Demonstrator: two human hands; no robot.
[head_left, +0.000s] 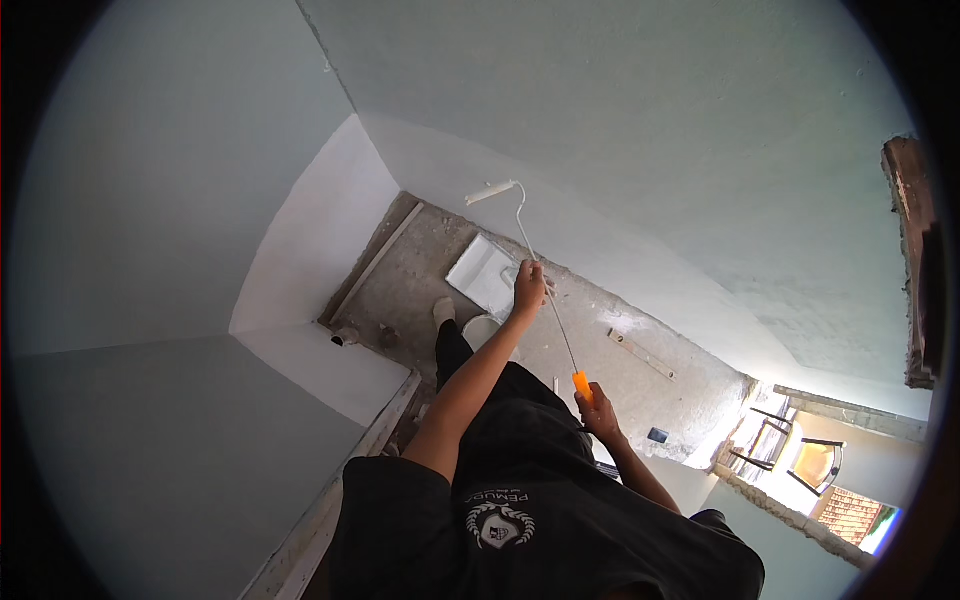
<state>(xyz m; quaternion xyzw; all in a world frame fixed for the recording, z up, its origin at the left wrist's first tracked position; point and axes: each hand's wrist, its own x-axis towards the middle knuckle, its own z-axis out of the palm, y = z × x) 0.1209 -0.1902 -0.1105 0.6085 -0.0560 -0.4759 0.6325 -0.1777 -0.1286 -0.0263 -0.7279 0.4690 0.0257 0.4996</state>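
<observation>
The fingers of the left hand are wrapped around the thin metal pole of a paint roller, about at the middle of its length, and the arm is stretched forward. The right hand is closed around the orange handle at the lower end of the pole, near the black shirt of the person. The roller is in the air above the floor, in front of the pale blue-green wall. Its long axis goes from the orange handle at the lower right up to the white roller head at the upper left; the head lies crosswise at the top, close to the wall. Under the left hand a white paint tray lies on the rough concrete floor, and a white bucket stands just beside the person's foot. A narrow wooden strip lies on the floor to the right, well apart from the tray. At the far right a doorway shows chairs in bright light.
</observation>
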